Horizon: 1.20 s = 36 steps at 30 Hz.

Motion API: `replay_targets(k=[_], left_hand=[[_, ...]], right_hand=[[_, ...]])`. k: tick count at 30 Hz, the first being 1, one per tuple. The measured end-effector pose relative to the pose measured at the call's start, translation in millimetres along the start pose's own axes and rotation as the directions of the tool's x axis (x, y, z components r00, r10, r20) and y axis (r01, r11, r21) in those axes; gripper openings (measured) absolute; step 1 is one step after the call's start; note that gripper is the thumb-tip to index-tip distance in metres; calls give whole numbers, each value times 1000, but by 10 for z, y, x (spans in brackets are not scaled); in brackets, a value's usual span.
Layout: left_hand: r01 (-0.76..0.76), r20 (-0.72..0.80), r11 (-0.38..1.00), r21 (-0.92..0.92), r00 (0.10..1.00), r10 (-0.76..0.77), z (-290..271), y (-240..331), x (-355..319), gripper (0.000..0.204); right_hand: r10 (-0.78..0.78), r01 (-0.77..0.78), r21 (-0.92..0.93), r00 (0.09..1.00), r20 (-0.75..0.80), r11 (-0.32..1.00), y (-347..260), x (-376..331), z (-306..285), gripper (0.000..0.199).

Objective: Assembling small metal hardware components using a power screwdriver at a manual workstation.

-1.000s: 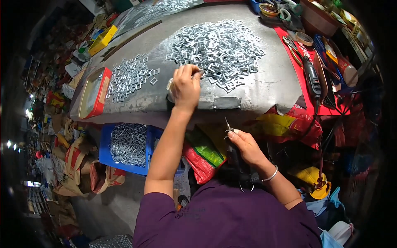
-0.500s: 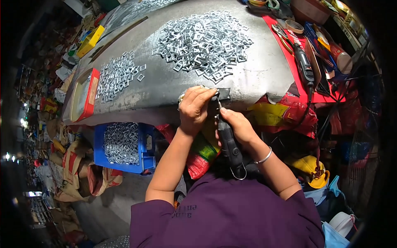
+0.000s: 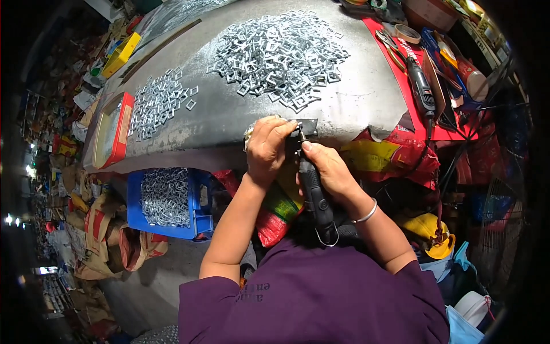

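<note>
My right hand (image 3: pixel 331 169) is wrapped round a black rotary tool (image 3: pixel 317 200), its thin bit pointing away from me at the table's near edge. The fingers of my left hand (image 3: pixel 267 148) pinch a small metal piece (image 3: pixel 298 126) right at the bit's tip; most of it is hidden by the fingertips. A dark pad (image 3: pixel 311 127) lies on the table edge under the work. Beyond the hands rises a big heap of small square metal frames (image 3: pixel 281 57). A smaller spread of the same frames (image 3: pixel 157 106) lies to the left.
A red-rimmed box (image 3: pixel 119 132) stands at the table's left edge. Below it is a blue bin (image 3: pixel 199 221) full of metal frames. On a red sheet at right lie a second rotary tool (image 3: pixel 423 92), pliers (image 3: pixel 395 51) and a tape roll (image 3: pixel 407 33). A cord hangs there.
The whole view has shifted slightly. My hands stay together at the table edge, with the bit and the pinched piece at a slightly different angle.
</note>
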<state>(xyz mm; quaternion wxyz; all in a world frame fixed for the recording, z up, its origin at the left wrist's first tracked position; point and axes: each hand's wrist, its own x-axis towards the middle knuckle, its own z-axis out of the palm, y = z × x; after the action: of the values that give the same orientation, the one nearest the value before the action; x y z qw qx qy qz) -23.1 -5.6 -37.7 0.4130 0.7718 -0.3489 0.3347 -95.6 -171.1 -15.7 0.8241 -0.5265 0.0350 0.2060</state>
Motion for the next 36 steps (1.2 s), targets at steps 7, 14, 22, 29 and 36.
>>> replay_targets(k=[7, 14, 22, 29, 36], left_hand=[[-6, 11, 1000, -15, 1000, 7, 4, -15, -8, 28], [28, 23, 1000, -7, 999, -28, -48, -13, 48, 24], [414, -425, 815, 406, 875, -233, -703, -622, 504, 13], [459, -8, 762, 456, 859, -512, -335, -771, 588, 16], [93, 38, 995, -35, 995, -91, 27, 71, 278, 22]], right_hand=[[-60, 60, -9, 998, -4, 998, 116, 71, 67, 38], [37, -38, -43, 999, -24, 998, 36, -27, 61, 35], [19, -21, -95, 999, -27, 995, 154, -239, -45, 33], [-159, 168, -253, 986, 57, 953, 300, -181, 43, 29], [3, -4, -85, 1000, -17, 996, 265, -260, -156, 33]])
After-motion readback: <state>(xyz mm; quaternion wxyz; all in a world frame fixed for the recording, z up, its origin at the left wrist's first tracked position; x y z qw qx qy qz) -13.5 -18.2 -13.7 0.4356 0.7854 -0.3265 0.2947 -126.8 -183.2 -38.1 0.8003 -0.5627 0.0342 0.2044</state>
